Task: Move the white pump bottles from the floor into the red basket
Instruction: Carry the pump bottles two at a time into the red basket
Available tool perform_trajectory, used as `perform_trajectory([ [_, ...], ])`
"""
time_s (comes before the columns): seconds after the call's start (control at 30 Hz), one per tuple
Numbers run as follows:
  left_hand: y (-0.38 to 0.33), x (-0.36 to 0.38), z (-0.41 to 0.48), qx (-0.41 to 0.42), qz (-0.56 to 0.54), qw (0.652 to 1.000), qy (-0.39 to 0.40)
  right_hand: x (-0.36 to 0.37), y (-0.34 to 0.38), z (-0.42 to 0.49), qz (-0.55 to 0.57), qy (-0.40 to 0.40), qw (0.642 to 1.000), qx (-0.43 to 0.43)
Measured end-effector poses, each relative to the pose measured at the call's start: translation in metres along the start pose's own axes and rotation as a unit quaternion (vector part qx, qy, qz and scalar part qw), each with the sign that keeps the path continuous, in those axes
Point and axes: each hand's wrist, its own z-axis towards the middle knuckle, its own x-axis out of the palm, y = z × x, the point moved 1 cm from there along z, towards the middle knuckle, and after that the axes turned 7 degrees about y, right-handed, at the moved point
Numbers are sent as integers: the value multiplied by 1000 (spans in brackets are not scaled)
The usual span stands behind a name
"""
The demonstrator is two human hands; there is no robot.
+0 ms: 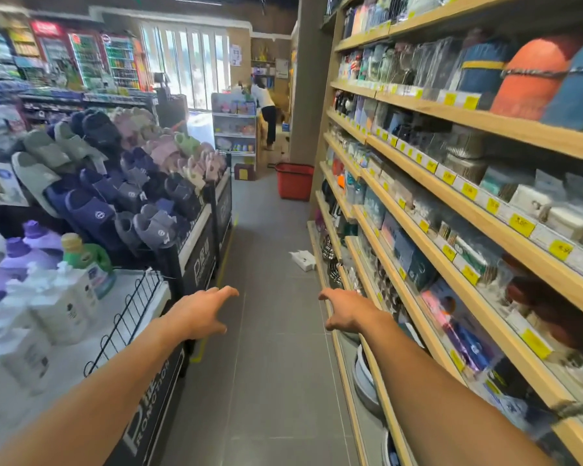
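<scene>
White pump bottles [303,259] lie on the grey floor against the foot of the right-hand shelves, a few steps ahead. The red basket [294,181] stands farther down the aisle on the floor, beside a pillar. My left hand [201,314] and my right hand [345,309] are both stretched out in front of me above the floor, fingers apart, holding nothing. Both hands are well short of the bottles and the basket.
Tall wooden shelves [451,210] full of packaged goods line the right side. On the left are a display bin with white pump bottles [58,304] and a rack of slippers [122,183]. A person [266,109] stands at the far end of the aisle.
</scene>
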Motion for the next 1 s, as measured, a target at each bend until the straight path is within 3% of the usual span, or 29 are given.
perform_trajectory([
  [0.27,33,-21,66,21,98,995,4,-33,12,61,24,15,999,27],
  [0.77,51,-77,216,23,41,999,-5,-103,-48,189,28,-33,999,32],
  [1.0,55,-85,274,3,6,1000,13,-121,-66,260,13,-4,1000,19],
])
